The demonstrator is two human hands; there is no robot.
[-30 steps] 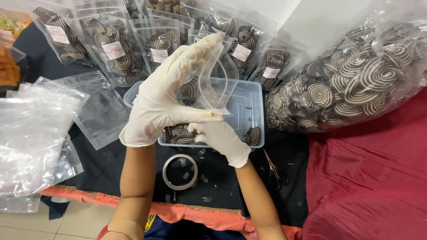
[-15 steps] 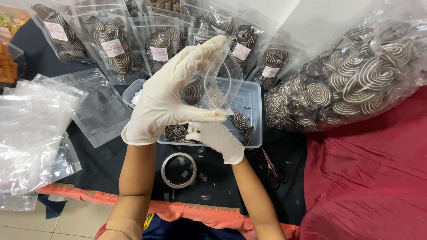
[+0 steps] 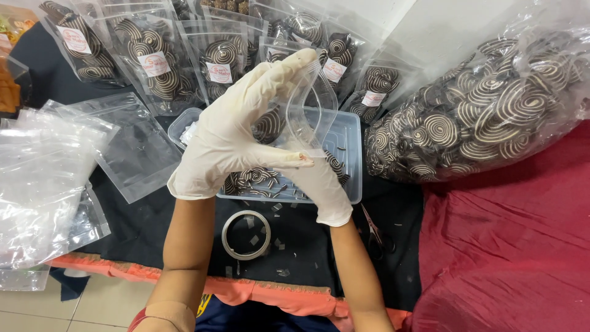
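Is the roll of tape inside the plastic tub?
No, the tape roll lies on the dark cloth in front of the clear tub, near the person's wrists.

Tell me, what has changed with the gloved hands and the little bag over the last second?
Very little. The left hand keeps the clear pouch pinched open above the plastic tray, in about the same spot. The right hand stays low behind it at the tray of spiral cookies; nothing was picked up or let go. The tape roll, the filled pouches and the big cookie bag lie as before.
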